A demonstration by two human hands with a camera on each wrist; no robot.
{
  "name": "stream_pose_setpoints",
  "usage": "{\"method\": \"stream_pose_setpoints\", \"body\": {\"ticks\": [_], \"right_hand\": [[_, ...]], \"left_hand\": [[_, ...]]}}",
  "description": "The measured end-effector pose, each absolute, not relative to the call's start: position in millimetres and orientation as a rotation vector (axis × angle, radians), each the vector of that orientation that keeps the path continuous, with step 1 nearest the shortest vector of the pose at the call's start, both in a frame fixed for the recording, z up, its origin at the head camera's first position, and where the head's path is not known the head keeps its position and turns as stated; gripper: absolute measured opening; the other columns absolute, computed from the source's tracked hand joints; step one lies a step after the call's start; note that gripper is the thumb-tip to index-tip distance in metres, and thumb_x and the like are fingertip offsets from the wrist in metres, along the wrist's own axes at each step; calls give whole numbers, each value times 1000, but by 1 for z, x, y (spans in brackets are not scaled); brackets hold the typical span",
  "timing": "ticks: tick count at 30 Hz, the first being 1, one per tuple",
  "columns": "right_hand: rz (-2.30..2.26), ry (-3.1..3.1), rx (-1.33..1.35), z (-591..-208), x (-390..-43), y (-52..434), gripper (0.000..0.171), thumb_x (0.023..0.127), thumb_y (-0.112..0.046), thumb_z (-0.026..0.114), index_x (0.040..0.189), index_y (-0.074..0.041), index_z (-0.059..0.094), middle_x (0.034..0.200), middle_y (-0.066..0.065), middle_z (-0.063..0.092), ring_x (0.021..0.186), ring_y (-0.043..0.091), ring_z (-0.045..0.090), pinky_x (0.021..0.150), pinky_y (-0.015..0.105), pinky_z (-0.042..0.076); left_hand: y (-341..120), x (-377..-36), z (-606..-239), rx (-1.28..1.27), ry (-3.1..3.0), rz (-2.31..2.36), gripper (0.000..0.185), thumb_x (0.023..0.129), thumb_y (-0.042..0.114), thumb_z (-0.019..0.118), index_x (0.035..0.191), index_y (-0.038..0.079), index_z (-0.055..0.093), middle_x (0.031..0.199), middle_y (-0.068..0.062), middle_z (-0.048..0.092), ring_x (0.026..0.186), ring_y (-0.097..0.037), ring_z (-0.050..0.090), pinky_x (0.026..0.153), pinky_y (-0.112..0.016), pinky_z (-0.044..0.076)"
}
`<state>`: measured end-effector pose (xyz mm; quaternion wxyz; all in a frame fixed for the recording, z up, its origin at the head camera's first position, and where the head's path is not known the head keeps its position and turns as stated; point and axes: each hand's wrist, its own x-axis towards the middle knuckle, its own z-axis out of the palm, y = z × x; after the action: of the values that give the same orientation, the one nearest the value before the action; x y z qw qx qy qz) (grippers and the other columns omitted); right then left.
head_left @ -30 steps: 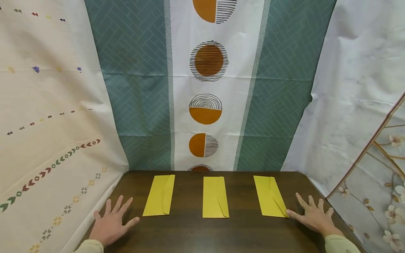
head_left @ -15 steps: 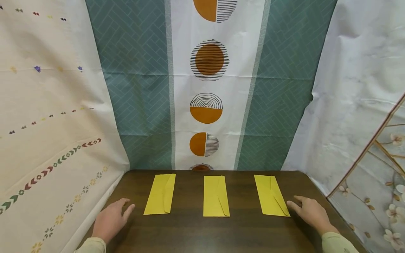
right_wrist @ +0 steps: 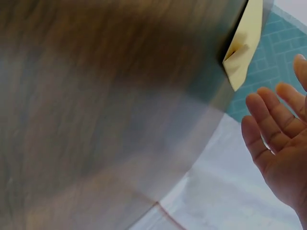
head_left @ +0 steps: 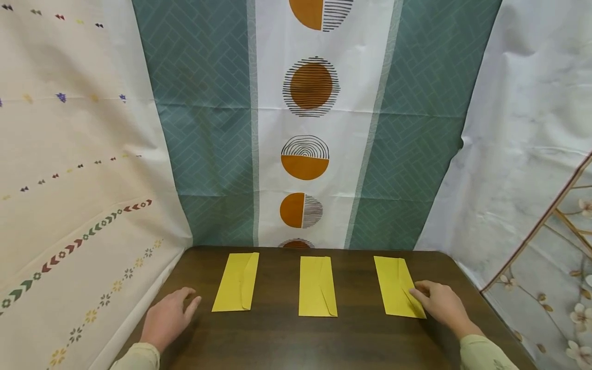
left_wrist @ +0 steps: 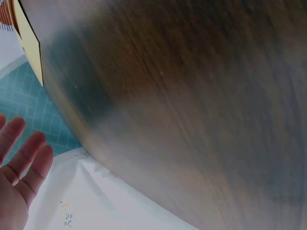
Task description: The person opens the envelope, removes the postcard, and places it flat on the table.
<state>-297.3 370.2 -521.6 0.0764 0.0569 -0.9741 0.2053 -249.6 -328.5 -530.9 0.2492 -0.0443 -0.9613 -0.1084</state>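
Note:
Three yellow envelopes lie in a row on the dark wooden table: a left envelope (head_left: pixel 236 282), a middle envelope (head_left: pixel 317 286) and a right envelope (head_left: pixel 400 286). My right hand (head_left: pixel 441 304) is at the right envelope, its thumb and index tips right at that envelope's right edge. In the right wrist view this right hand (right_wrist: pixel 280 139) has its fingers relaxed and slightly bent, with nothing in the palm. My left hand (head_left: pixel 167 314) hovers over the table's left side, short of the left envelope, its fingers loosely bent. The left wrist view shows its fingers (left_wrist: pixel 29 163) holding nothing.
The brown table (head_left: pixel 296 341) reaches back to a green and white patterned cloth (head_left: pixel 208 154). A cream cloth (head_left: pixel 83 205) hangs along the left side and a white floral cloth (head_left: pixel 513 154) along the right.
Both hands have gone from spread fingers to loosely bent ones. My right hand has moved left to the right envelope's edge; the left hand has shifted little. The envelopes lie as before.

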Motion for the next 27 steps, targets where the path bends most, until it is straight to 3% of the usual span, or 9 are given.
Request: {"method": "stream_pose_setpoints", "body": {"ticks": [8, 16, 27], "right_hand": [[645, -2889, 220, -521, -305, 352, 49, 104, -38, 70, 129, 3, 74, 119, 20, 80, 102, 36, 77, 85, 56, 61], [668, -2853, 269, -516, -312, 332, 44, 104, -35, 72, 129, 2, 75, 123, 20, 79, 109, 40, 76, 94, 59, 59], [786, -2872, 331, -515, -323, 280, 46, 103, -36, 72, 132, -1, 73, 118, 13, 80, 102, 29, 76, 89, 50, 62]], "left_hand": [[-319, -251, -527, -139, -2638, -326, 28, 95, 34, 81, 109, 10, 78, 106, -11, 81, 86, -31, 77, 73, -54, 61], [-309, -254, -527, -210, -2676, -369, 39, 95, 31, 82, 124, 6, 75, 123, -17, 78, 106, -41, 74, 90, -62, 58], [-303, -256, -541, -245, -2800, -472, 53, 98, 31, 80, 142, 5, 65, 141, -20, 69, 130, -47, 64, 107, -65, 50]]}}
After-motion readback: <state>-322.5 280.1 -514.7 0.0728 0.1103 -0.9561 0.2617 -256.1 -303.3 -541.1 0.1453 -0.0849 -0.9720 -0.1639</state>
